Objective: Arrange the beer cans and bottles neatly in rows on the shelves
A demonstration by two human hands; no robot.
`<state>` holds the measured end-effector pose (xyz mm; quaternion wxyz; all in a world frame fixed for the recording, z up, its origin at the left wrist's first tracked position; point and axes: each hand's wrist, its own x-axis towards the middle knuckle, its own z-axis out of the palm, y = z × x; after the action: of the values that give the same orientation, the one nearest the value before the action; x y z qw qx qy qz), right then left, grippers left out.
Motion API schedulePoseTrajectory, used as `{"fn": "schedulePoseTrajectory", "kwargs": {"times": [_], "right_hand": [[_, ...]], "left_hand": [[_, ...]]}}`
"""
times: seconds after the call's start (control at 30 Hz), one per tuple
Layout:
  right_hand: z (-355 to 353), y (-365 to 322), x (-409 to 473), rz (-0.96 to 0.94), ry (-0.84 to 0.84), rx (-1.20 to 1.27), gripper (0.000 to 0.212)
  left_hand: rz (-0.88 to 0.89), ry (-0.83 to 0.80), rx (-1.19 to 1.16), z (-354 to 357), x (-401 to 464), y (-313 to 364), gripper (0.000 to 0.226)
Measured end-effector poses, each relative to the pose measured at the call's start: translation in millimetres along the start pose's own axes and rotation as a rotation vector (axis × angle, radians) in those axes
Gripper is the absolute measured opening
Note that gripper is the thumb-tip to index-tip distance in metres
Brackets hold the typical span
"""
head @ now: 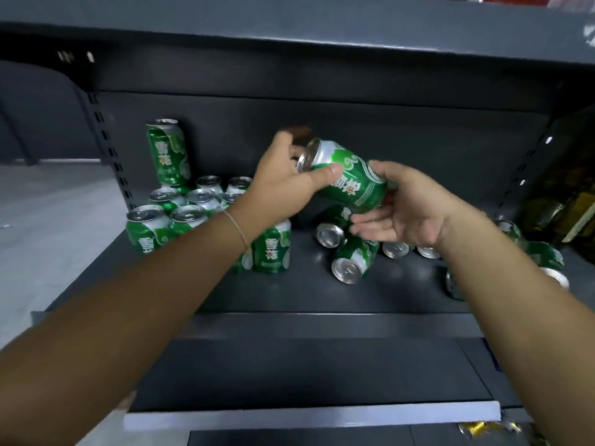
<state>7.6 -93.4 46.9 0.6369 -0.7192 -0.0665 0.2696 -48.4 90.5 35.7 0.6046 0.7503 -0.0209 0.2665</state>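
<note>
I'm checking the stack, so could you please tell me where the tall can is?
Head view: the tall can stands upright at the shelf's back left, on top of the upright cans.

green beer can [346, 175] tilted midair (upright cans [180, 217] left, toppled cans [351, 255] right)

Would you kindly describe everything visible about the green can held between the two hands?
The green beer can is shiny metal with white swirls, white characters and a silver top with a pull tab. It is tilted, top toward the upper left, held in the air above the fallen cans on the shelf. The left hand grips its top end, thumb across the side; the right hand touches its lower end with relaxed fingers.
</note>
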Motion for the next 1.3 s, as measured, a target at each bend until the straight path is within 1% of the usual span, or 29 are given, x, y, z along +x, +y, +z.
{"fn": "schedulePoseTrajectory", "kwargs": {"times": [0.07, 0.1, 0.2, 0.27, 0.33, 0.4, 0.47, 0.57, 0.6, 0.67, 0.7, 0.77, 0.8, 0.87, 0.9, 0.93, 1.0, 1.03, 1.1, 1.13, 1.2, 1.27, 1.3], "right_hand": [[23, -4, 1, -0.11, 0.026, -0.102, 0.042], [34, -6, 3, -0.183, 0.033, -0.13, 0.039], [68, -9, 5, -0.334, -0.038, -0.244, 0.035], [92, -8, 9, -0.418, -0.063, -0.303, 0.037], [116, -9, 14, -0.509, -0.012, -0.321, 0.04], [137, -9, 19, -0.551, 0.046, -0.334, 0.044], [153, -10, 26, -0.549, 0.094, -0.346, 0.049], [170, -17, 38, -0.528, 0.115, -0.326, 0.059], [175, -20, 43, -0.528, 0.114, -0.322, 0.057], [184, -28, 52, -0.512, 0.117, -0.329, 0.044], [189, -32, 57, -0.5, 0.126, -0.332, 0.044], [195, -37, 73, -0.457, 0.15, -0.362, 0.056], [199, -39, 81, -0.449, 0.151, -0.371, 0.058], [207, -41, 96, -0.471, 0.119, -0.351, 0.05], [212, -41, 105, -0.485, 0.116, -0.329, 0.047], [216, -41, 114, -0.495, 0.118, -0.323, 0.048], [225, -38, 129, -0.498, 0.115, -0.355, 0.053], [228, -36, 138, -0.493, 0.116, -0.375, 0.06], [231, -32, 156, -0.467, 0.132, -0.393, 0.081], [233, -31, 161, -0.459, 0.137, -0.394, 0.084], [236, -32, 165, -0.439, 0.154, -0.405, 0.072], [237, -33, 167, -0.434, 0.184, -0.395, 0.055], [237, -32, 170, -0.435, 0.193, -0.381, 0.049]], "left_hand": [[-0.024, 0.009, -0.049, -23, 6, 4, 0.062], [-0.03, 0.014, -0.025, -35, 10, 5, 0.066], [-0.024, 0.001, 0.152, -71, 20, 8, 0.086], [-0.052, -0.038, 0.22, -93, 25, 10, 0.089], [-0.07, -0.085, 0.242, -110, 29, 11, 0.091], [-0.07, -0.121, 0.286, -123, 31, 12, 0.09], [-0.07, -0.14, 0.338, -136, 35, 12, 0.084], [-0.051, -0.147, 0.423, -152, 41, 12, 0.074], [-0.029, -0.133, 0.458, -157, 43, 12, 0.074], [-0.016, -0.083, 0.463, -166, 48, 9, 0.078], [-0.025, -0.041, 0.427, -171, 49, 9, 0.073], [-0.045, 0.051, 0.334, -181, 53, 5, 0.049], [-0.068, 0.092, 0.284, -188, 56, 2, 0.037], [-0.132, 0.152, 0.142, -195, 56, 3, 0.011], [-0.176, 0.15, 0.096, -198, 55, 3, 0.011], [-0.217, 0.128, 0.087, -200, 53, 1, 0.017], [-0.289, 0.07, 0.203, -204, 51, -9, 0.016], [-0.3, 0.059, 0.265, -207, 49, -16, 0.021], [-0.337, 0.072, 0.301, -210, 51, -26, 0.029], [-0.354, 0.055, 0.332, -212, 52, -30, 0.03], [-0.429, 0.021, 0.532, -211, 49, -29, 0.028], [-0.411, -0.034, 0.761, -213, 46, -23, 0.028], [-0.429, -0.055, 0.819, -215, 47, -24, 0.029]]}}
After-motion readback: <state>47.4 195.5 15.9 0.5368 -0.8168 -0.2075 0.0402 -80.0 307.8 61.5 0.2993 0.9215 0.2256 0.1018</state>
